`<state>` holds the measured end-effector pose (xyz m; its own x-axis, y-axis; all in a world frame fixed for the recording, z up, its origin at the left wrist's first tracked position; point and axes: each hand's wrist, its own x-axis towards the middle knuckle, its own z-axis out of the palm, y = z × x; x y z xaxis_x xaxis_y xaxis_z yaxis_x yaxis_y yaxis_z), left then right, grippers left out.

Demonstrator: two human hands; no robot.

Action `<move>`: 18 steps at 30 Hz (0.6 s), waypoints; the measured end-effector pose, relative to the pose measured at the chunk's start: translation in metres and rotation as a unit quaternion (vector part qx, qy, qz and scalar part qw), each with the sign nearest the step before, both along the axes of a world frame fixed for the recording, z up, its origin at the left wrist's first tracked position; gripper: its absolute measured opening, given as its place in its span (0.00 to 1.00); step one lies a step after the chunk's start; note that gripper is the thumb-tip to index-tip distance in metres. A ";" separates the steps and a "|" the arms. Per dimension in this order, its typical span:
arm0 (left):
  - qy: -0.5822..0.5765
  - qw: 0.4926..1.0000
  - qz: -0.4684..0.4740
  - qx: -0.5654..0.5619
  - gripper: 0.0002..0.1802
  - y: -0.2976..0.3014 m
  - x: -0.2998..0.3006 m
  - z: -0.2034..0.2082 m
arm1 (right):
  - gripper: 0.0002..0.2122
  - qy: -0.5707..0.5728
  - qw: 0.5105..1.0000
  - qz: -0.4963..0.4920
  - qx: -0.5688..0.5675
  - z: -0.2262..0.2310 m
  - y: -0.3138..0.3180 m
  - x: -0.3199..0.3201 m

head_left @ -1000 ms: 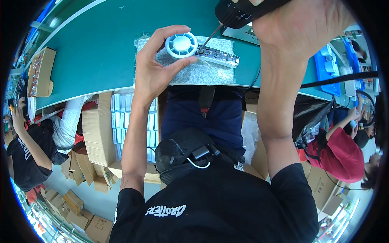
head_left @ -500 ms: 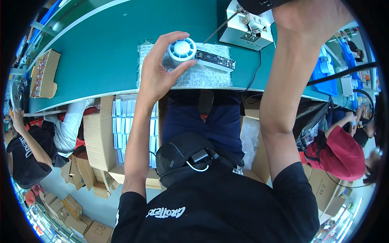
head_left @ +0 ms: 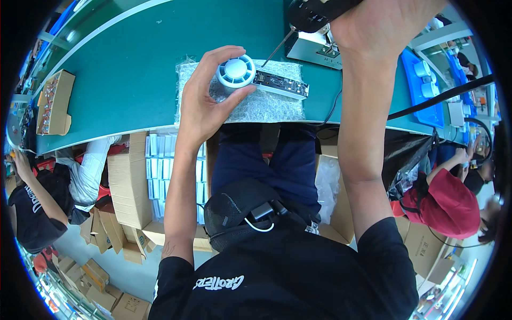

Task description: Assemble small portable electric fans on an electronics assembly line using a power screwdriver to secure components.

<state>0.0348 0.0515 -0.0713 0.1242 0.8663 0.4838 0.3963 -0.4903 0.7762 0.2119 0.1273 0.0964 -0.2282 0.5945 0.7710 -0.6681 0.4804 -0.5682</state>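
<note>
My left hand (head_left: 205,104) grips the round, pale blue vented head of a device (head_left: 235,71) between thumb and fingers. From that head a narrow white body (head_left: 290,95) extends to the right, its dark circuit board (head_left: 277,81) facing up. The device rests on a sheet of bubble wrap (head_left: 256,111) on the table. High at the right, my right hand (head_left: 373,29) is closed around a black electric screwdriver (head_left: 314,15). Its long thin bit (head_left: 278,48) slants down left, the tip just above the board's left end; contact cannot be made out.
Behind the bubble wrap stands a white metal box (head_left: 312,49), partly covered by the screwdriver. A cardboard tray of small parts (head_left: 56,104) sits far left, a blue tray with white cups (head_left: 426,109) at right. Beneath the table edge is an open carton of boxed items (head_left: 160,170). Co-workers sit either side.
My right hand and the screwdriver have moved left and downward, bringing the bit's tip nearer the board. The left hand and device have shifted slightly left.
</note>
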 end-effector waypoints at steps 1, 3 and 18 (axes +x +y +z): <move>0.000 1.000 0.000 0.000 0.33 0.000 0.000 0.001 | 0.37 0.002 0.999 -0.008 -0.032 -0.001 -0.002 -0.001; -0.006 1.000 0.002 -0.011 0.32 -0.002 -0.001 0.000 | 0.38 -0.003 0.999 -0.001 -0.040 -0.005 -0.003 0.000; -0.020 0.999 -0.022 0.027 0.31 0.015 0.000 0.022 | 0.52 -0.067 0.990 0.089 -0.091 0.001 0.011 0.033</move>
<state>0.0347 0.0666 -0.0491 0.1413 0.8333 0.5344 0.3418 -0.5477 0.7637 0.2452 0.1378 0.0970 -0.4357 0.6615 0.6104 -0.6456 0.2430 -0.7240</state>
